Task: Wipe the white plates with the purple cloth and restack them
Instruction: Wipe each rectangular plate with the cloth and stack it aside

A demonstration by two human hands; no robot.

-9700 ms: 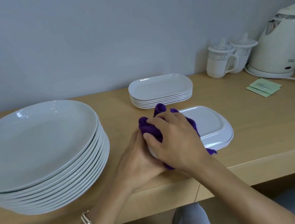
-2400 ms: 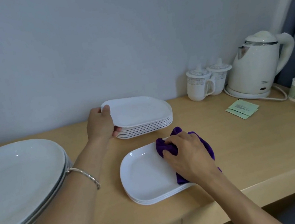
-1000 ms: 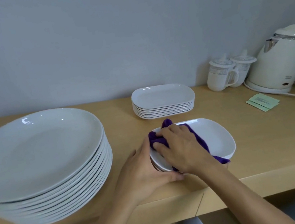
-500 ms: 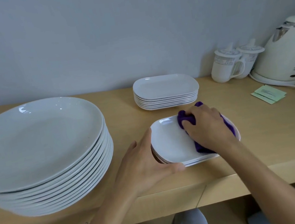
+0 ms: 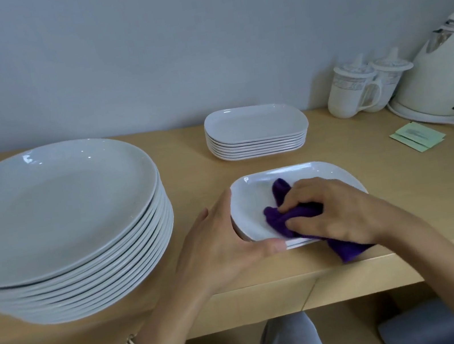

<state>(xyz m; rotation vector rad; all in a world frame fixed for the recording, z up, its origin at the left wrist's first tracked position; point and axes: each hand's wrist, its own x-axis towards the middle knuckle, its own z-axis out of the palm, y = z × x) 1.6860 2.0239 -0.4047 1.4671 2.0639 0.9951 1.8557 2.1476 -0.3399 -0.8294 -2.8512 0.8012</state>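
A white rounded-rectangular plate (image 5: 253,194) lies near the table's front edge, on top of at least one more like it. My left hand (image 5: 225,241) grips its left rim, thumb along the near edge. My right hand (image 5: 331,211) holds the bunched purple cloth (image 5: 283,210) and presses it on the plate's inside; a tail of cloth hangs over the front edge. Behind stands a stack of several matching small plates (image 5: 256,131).
A tall stack of large round white plates (image 5: 56,218) fills the table's left side. At the back right are two lidded mugs (image 5: 364,85), a white kettle (image 5: 444,75) with its cord, and green packets (image 5: 418,136). The wooden table (image 5: 418,193) ends close to me.
My right hand has drawn the cloth from the plate's far right back toward its near left part. My left hand keeps its grip on the rim.
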